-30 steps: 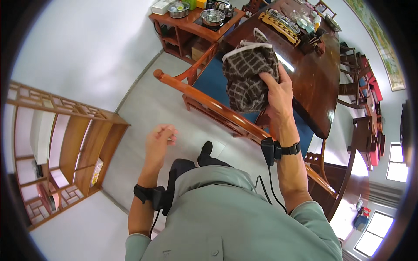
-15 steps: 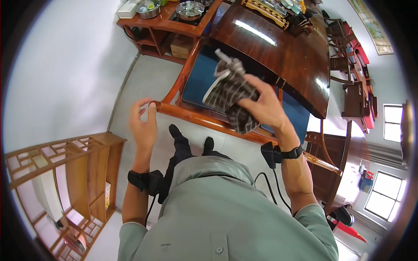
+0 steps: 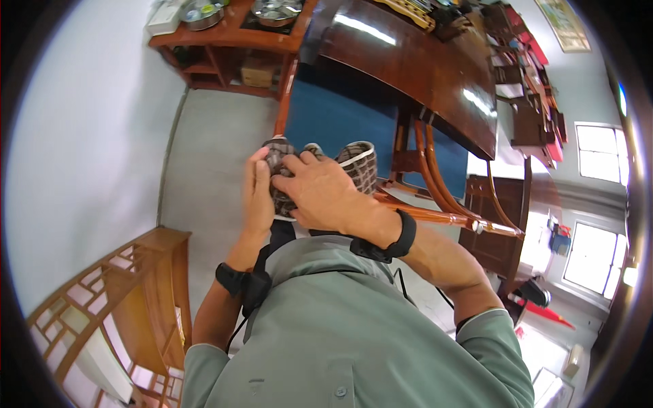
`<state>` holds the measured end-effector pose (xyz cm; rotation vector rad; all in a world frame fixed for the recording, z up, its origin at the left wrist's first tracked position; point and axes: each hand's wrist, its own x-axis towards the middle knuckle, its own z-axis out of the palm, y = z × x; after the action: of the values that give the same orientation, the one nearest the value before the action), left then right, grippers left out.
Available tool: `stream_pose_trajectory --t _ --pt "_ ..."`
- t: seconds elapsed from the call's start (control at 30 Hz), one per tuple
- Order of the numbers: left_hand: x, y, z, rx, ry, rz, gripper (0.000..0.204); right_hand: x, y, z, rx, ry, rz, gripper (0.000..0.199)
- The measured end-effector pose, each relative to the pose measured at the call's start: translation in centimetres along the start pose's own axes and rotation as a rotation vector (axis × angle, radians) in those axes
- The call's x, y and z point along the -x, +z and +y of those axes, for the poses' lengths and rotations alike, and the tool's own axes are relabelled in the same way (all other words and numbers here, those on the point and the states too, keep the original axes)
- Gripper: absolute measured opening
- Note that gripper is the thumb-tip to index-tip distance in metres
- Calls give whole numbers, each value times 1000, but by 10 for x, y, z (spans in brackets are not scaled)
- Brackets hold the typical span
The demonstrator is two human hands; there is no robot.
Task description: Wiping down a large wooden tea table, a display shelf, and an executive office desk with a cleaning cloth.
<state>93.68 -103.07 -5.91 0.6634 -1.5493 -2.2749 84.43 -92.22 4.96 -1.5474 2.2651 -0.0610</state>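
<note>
A dark brown checked cloth piece [image 3: 364,166] with white trim is bunched between my hands, above the chair's top rail. Its folds hide its full shape, so I cannot tell its exact kind. My right hand [image 3: 320,194] lies across its middle with the fingers bent over it, back of the hand up. My left hand [image 3: 257,194] grips the cloth's left end, its fingers upright along the edge and partly hidden by the fabric. Both hands are close together in front of my waist.
Right below is a wooden chair [image 3: 445,214] with a curved rail, beside a blue seat surface [image 3: 333,112]. Beyond stands a dark glossy table [image 3: 408,68]. A wooden side cabinet [image 3: 231,41] bears metal pots. At the lower left is a lattice shelf [image 3: 129,272].
My right hand has carried the cloth left and toward me. My left hand, free of it before, now grips its left end. The view has shifted slightly.
</note>
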Motion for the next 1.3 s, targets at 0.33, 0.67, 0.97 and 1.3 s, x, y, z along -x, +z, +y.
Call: stream_pose_trajectory --t 0.33,0.67,0.97,1.3 --pt "-24 -35 23 -563 118 -52 32 64 12 22 -65 97 209 48" --pt "-42 -24 40 -490 16 -194 21 236 24 98 -78 539 257 56" --pt "-32 -12 37 -444 -65 -282 17 271 25 117 -125 852 277 54" --pt "-32 -12 38 -527 -129 -364 15 173 4 120 -283 356 49 44"
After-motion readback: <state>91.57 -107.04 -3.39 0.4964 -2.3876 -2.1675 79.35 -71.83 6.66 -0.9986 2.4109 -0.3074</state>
